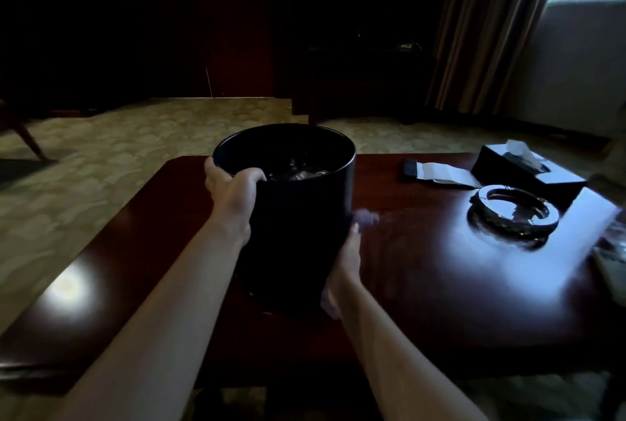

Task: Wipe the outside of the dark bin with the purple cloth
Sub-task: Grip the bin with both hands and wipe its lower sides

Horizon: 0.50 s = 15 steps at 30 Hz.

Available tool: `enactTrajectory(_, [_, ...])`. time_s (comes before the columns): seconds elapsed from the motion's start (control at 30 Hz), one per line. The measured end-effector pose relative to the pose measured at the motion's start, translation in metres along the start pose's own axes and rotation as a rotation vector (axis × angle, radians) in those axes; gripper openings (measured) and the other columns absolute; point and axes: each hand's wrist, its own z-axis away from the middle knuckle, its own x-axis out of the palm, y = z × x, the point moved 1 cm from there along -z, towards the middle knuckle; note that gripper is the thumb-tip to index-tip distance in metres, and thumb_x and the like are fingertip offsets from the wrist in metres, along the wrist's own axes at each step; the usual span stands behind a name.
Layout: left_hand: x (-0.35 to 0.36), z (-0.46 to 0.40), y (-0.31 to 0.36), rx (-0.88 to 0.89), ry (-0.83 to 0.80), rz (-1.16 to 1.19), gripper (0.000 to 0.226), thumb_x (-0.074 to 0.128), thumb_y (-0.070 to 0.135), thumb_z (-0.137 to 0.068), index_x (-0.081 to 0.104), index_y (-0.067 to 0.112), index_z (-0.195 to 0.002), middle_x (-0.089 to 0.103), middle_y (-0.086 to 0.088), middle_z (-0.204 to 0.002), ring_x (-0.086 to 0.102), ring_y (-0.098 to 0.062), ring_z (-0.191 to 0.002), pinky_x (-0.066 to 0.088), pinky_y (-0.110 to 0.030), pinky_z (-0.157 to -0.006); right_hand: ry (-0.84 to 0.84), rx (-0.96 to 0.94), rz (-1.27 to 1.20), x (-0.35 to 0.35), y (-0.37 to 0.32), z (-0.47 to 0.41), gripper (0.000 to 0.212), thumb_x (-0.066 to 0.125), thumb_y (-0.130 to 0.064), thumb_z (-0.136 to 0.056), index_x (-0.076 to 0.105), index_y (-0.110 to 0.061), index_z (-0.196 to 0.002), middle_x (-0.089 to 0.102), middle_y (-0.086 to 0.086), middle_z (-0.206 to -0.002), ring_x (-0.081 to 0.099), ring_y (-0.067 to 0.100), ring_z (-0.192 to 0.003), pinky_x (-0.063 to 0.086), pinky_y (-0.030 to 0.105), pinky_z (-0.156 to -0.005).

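Observation:
The dark round bin (298, 217) stands on the glossy reddish wooden table (440, 285), with crumpled shiny material inside it. My left hand (230, 190) grips the bin's near-left rim, thumb over the edge. My right hand (345, 261) lies against the bin's right side and presses the purple cloth (366, 217) to the wall. Only a blurred bit of the cloth shows above my fingers and a little below my wrist; the fingers themselves are mostly hidden behind the bin.
A round glass ashtray (513, 214) sits to the right of the bin. Behind it are a black tissue box (528, 170) and a dark item with white paper (437, 171). Patterned carpet (101, 156) surrounds the table; curtains (484, 24) hang at back right.

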Motion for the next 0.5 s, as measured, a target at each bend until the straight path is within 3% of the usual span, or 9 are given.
enactTrajectory(0.07, [0.000, -0.003, 0.000, -0.004, -0.079, 0.026, 0.101, 0.055, 0.015, -0.058, 0.010, 0.035, -0.147, 0.027, -0.011, -0.146, 0.042, -0.033, -0.124, 0.049, -0.047, -0.088, 0.124, -0.018, 0.054, -0.001, 0.010, 0.023, 0.095, 0.029, -0.103, -0.048, 0.025, -0.062, -0.134, 0.035, -0.018, -0.150, 0.040, 0.012, -0.135, 0.029, 0.050, -0.112])
enactTrajectory(0.1, [-0.001, -0.004, 0.001, 0.000, -0.111, 0.028, 0.094, 0.054, 0.011, -0.064, 0.014, 0.035, -0.146, 0.034, -0.012, -0.139, 0.048, -0.032, -0.117, 0.052, -0.041, -0.076, 0.154, -0.073, 0.092, 0.006, -0.001, 0.043, 0.083, 0.030, -0.096, -0.062, 0.022, -0.061, -0.137, 0.028, -0.020, -0.152, 0.035, 0.010, -0.138, 0.026, 0.048, -0.114])
enactTrajectory(0.17, [-0.001, -0.004, 0.002, 0.006, -0.159, 0.012, 0.077, 0.049, 0.002, -0.076, 0.023, 0.031, -0.142, 0.047, -0.012, -0.120, 0.056, -0.027, -0.099, 0.050, -0.028, -0.055, 0.153, -0.314, 0.168, 0.021, -0.036, 0.078, 0.061, 0.033, -0.060, -0.094, 0.011, -0.045, -0.149, 0.009, -0.025, -0.155, 0.015, 0.003, -0.144, 0.012, 0.034, -0.120])
enactTrajectory(0.23, [-0.001, -0.004, 0.004, 0.006, -0.195, -0.020, 0.068, 0.045, -0.001, -0.080, 0.029, 0.029, -0.138, 0.052, -0.009, -0.108, 0.058, -0.024, -0.088, 0.047, -0.021, -0.044, 0.121, -0.516, 0.237, 0.023, -0.068, 0.088, 0.057, 0.029, -0.036, -0.103, 0.004, -0.024, -0.153, -0.001, -0.021, -0.155, 0.000, -0.006, -0.142, -0.001, 0.018, -0.117])
enactTrajectory(0.33, [-0.002, -0.005, 0.004, -0.023, -0.232, -0.005, 0.074, 0.045, -0.001, -0.080, 0.024, 0.034, -0.142, 0.051, -0.012, -0.109, 0.059, -0.025, -0.084, 0.046, -0.020, -0.040, 0.110, -0.607, 0.354, 0.011, -0.105, 0.069, 0.061, 0.024, -0.047, -0.100, 0.008, -0.022, -0.153, 0.010, -0.009, -0.160, 0.011, 0.002, -0.144, 0.008, 0.020, -0.116])
enactTrajectory(0.4, [-0.002, -0.004, 0.004, -0.022, -0.234, -0.004, 0.077, 0.045, -0.002, -0.079, 0.022, 0.033, -0.145, 0.050, -0.013, -0.111, 0.060, -0.025, -0.082, 0.047, -0.020, -0.041, 0.088, -0.501, 0.363, -0.001, -0.113, 0.047, 0.063, 0.021, -0.055, -0.096, 0.021, -0.023, -0.151, 0.027, -0.003, -0.156, 0.026, 0.014, -0.142, 0.022, 0.021, -0.109])
enactTrajectory(0.47, [-0.001, -0.004, 0.004, -0.006, -0.230, -0.003, 0.077, 0.044, -0.002, -0.079, 0.022, 0.030, -0.146, 0.050, -0.013, -0.113, 0.060, -0.024, -0.082, 0.047, -0.020, -0.041, 0.100, -0.349, 0.286, -0.018, -0.098, 0.033, 0.053, 0.026, -0.047, -0.101, 0.035, -0.019, -0.145, 0.042, 0.003, -0.147, 0.040, 0.020, -0.135, 0.030, 0.022, -0.104])
enactTrajectory(0.5, [0.000, -0.004, 0.003, -0.003, -0.227, 0.000, 0.077, 0.044, -0.002, -0.079, 0.021, 0.030, -0.146, 0.049, -0.013, -0.113, 0.060, -0.024, -0.083, 0.047, -0.020, -0.042, 0.084, -0.275, 0.363, -0.024, -0.083, 0.030, 0.052, 0.028, -0.047, -0.101, 0.039, -0.017, -0.143, 0.048, 0.005, -0.141, 0.044, 0.022, -0.131, 0.033, 0.025, -0.106])
